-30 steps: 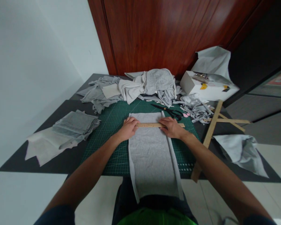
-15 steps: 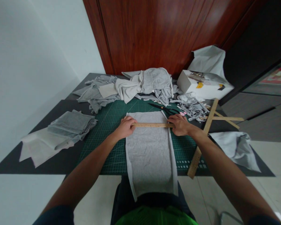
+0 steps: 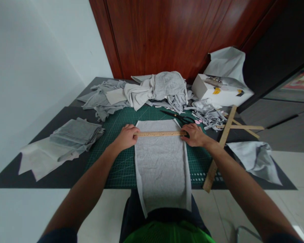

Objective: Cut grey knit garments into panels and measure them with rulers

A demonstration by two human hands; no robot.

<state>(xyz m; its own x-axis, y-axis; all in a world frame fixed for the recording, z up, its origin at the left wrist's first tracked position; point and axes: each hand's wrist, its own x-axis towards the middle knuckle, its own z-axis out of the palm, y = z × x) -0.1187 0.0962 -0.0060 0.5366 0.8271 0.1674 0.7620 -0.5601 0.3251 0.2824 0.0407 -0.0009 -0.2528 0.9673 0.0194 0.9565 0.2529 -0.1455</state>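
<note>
A light grey cloth point(image 3: 162, 165) lies lengthwise on the green cutting mat point(image 3: 116, 135), its near end hanging over the table edge toward my lap. Across its upper part rests a wooden ruler point(image 3: 160, 134). My left hand point(image 3: 128, 136) is closed on the ruler's left end, beside the cloth's left edge. At the other end, my right hand point(image 3: 193, 135) grips the ruler over the cloth's right edge. Black scissors point(image 3: 178, 117) lie just beyond my right hand.
Grey fabric pieces point(image 3: 164, 89) are heaped along the back. A folded cloth stack point(image 3: 76, 136) lies left. Rightward are a white box point(image 3: 220, 91), fabric scraps point(image 3: 209, 116), crossed wooden rulers point(image 3: 221, 148) and another grey cloth point(image 3: 254, 157).
My left hand has shifted left along with the ruler's left end, which now reaches the cloth's left edge. My right hand stays at nearly the same place.
</note>
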